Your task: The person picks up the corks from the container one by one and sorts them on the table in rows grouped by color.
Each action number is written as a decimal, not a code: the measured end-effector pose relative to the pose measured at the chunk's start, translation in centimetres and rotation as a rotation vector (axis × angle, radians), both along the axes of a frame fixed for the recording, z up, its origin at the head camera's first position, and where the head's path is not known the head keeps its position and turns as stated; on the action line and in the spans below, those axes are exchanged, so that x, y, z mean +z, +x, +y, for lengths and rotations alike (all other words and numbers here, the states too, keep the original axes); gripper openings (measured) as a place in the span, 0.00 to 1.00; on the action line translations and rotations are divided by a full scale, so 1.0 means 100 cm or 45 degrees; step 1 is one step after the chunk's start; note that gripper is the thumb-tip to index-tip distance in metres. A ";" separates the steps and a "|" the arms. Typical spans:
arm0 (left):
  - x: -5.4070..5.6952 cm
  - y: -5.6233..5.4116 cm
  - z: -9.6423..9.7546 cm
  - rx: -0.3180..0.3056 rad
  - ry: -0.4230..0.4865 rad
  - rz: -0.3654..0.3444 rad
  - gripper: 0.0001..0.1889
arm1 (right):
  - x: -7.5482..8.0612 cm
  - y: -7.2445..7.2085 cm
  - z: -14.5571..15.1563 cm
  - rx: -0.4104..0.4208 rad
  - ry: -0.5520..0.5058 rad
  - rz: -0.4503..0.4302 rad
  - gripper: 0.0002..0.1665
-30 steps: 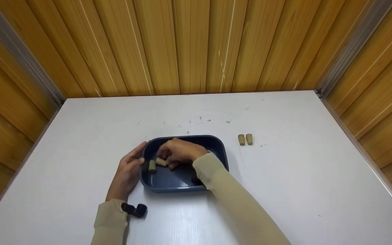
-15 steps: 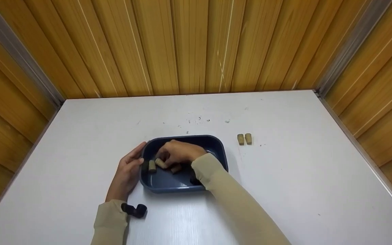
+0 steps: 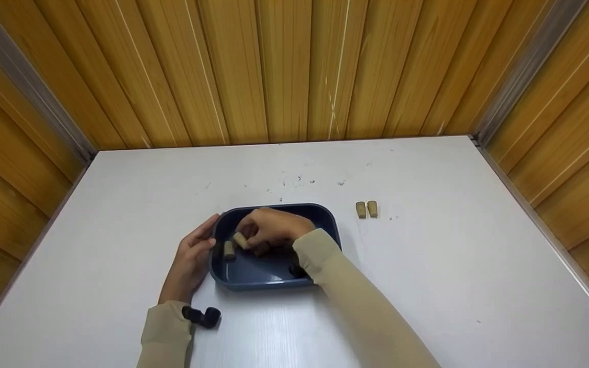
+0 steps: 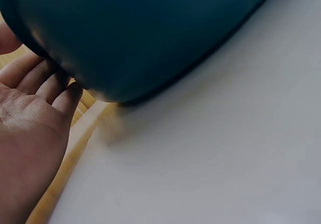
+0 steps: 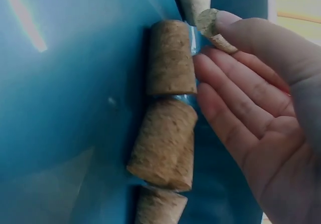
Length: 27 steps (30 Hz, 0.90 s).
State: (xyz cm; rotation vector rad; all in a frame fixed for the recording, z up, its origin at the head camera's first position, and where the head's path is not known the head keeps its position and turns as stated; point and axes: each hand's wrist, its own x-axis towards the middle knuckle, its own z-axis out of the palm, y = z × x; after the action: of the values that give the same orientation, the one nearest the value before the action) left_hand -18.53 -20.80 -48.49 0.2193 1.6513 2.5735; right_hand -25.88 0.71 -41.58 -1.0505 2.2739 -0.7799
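Note:
My right hand (image 3: 276, 225) is inside a dark blue rectangular tray (image 3: 248, 273), pinching a tan tapered cork (image 3: 241, 240) between thumb and finger. In the right wrist view, the thumb presses on the end of this cork (image 5: 213, 29), which is tilted. Another cork (image 5: 194, 0) stands just beyond it, seen in the head view as a cork (image 3: 229, 250) near the tray's left wall. Several more corks (image 5: 171, 58) lie in a line beside my fingers, mostly hidden from above. My left hand (image 3: 190, 255) holds the tray's left side, thumb at the rim, fingers along the outer wall.
Two corks (image 3: 366, 209) stand side by side on the white table (image 3: 453, 276), right of the tray. Dark specks mark the tabletop behind the tray. Wood-patterned panels (image 3: 289, 71) enclose the back and sides.
The cork at my right fingertips has turned and lifted slightly, its upper end moving up and left. My left hand keeps its place on the tray.

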 end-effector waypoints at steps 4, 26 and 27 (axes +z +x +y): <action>0.002 0.001 0.001 -0.007 0.013 -0.008 0.31 | 0.006 -0.001 0.006 -0.004 -0.018 -0.002 0.21; 0.000 0.001 -0.003 -0.054 0.068 0.034 0.31 | 0.046 -0.009 0.060 -0.036 -0.127 0.222 0.21; 0.000 0.001 -0.004 -0.059 0.064 0.038 0.31 | 0.047 -0.009 0.063 -0.034 -0.135 0.238 0.21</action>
State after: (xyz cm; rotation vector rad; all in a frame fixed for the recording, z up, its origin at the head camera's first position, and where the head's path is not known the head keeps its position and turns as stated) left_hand -18.44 -21.16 -48.54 0.2974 1.5729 2.5919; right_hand -26.79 6.99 -36.88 -1.1881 2.4293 -0.8531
